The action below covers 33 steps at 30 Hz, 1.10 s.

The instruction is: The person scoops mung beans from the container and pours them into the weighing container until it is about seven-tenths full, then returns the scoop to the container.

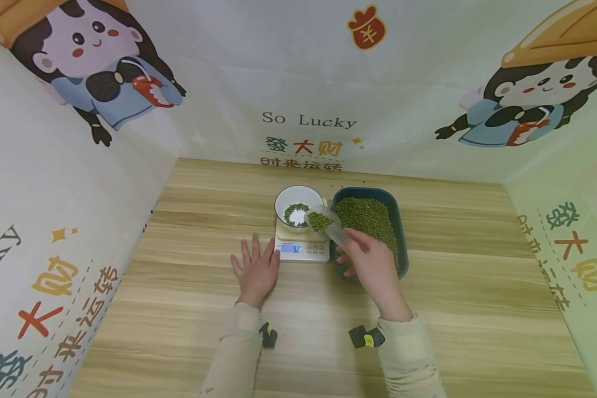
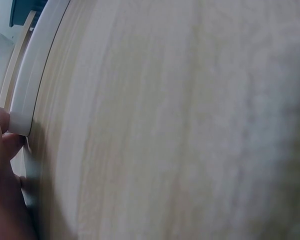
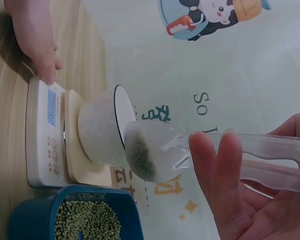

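Note:
My right hand grips a clear plastic scoop by its handle. Small green beans, which look like mung beans, lie in the scoop's head, held at the right rim of a white bowl. A ring of the same beans covers part of the bowl's bottom. Under the bowl is a white kitchen scale with a lit display, its digits too small to read surely. My left hand rests on the table with fingers spread, its thumb side touching the scale's left front corner.
Close to the scale's right side stands a dark blue bin holding many green beans. A few loose beans lie behind it on the wooden table. Printed cloth walls enclose the back and both sides.

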{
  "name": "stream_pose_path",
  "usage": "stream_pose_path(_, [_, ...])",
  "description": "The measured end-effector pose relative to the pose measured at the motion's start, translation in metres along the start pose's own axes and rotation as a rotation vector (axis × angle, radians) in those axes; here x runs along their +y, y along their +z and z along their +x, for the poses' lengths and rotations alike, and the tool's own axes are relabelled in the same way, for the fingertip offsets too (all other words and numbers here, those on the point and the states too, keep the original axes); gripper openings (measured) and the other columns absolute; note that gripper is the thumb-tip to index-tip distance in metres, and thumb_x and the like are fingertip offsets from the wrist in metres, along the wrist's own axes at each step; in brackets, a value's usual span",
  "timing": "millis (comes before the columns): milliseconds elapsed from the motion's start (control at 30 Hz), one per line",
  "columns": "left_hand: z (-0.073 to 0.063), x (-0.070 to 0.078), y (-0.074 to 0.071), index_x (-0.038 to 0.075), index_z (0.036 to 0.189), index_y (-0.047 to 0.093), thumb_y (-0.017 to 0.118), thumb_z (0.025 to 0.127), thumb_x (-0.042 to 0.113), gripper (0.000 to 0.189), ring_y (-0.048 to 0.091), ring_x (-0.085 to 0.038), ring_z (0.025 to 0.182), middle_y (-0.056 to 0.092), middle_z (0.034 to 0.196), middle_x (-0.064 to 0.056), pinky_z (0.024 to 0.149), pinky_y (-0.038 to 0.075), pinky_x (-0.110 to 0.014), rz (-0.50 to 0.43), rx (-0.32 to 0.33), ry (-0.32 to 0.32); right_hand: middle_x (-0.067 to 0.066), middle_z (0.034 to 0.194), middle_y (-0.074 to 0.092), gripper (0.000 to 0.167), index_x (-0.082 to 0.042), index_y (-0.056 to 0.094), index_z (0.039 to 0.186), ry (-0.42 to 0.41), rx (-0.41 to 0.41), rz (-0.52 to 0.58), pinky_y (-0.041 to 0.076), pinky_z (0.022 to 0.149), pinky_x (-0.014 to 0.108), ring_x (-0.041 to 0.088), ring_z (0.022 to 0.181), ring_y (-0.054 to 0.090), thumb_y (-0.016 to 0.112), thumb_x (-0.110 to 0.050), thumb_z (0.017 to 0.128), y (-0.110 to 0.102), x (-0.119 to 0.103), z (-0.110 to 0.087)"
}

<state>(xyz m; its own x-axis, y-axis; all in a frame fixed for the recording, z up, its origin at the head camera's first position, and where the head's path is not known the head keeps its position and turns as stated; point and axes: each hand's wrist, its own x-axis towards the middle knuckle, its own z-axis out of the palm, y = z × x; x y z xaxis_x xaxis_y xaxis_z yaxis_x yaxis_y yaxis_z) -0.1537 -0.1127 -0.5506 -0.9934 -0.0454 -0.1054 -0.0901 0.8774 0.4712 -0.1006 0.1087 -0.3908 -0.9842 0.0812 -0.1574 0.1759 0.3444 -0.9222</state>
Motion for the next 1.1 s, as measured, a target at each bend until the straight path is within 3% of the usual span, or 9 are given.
stream_pose_path(1100, [-0.0006,0.0007,0.0006,0.032,0.139,0.029,0.019,0.095,0.048,0.048,-0.015,-0.029,0.133,-0.002,0.150,-0.003,0.097,-0.017,-0.056,0.006,0.003,-0.008,0.006,0.091,0.066,0.037,-0.017,0.052,0.125,-0.011,0.001,-0.016,0.052,0.053,0.031,0.025,0.073,0.064,0.042,-0.026,0.090,-0.0015,-0.0030,-0.0014])
